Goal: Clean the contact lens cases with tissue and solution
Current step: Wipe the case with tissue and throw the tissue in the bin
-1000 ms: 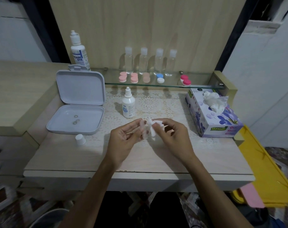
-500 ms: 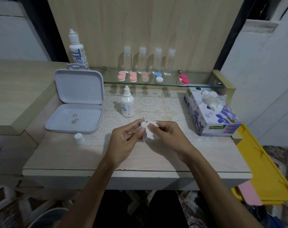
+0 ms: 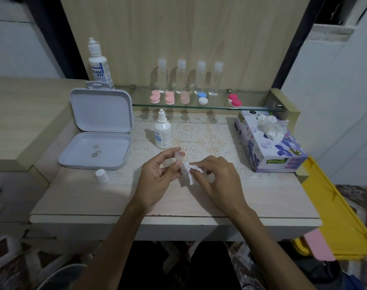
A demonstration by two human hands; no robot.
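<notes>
The left hand pinches a small clear lens case between thumb and fingertips, holding it just above the bench; the case looks pale and see-through, its shape partly hidden by the fingers. The right hand grips a twisted wad of white tissue, whose tip touches the lower part of the case between the two hands.

Beyond the hands, on the glass shelf, lie five more lens cases: three pink, one blue and white, one red and white. Behind them stand four clear bottles. One small solution bottle stands uncapped just past the left hand, and one white cap sits well to that hand's left. One open grey box lies farther left, with one tall solution bottle behind it. One tissue box sits off the right hand's far side
</notes>
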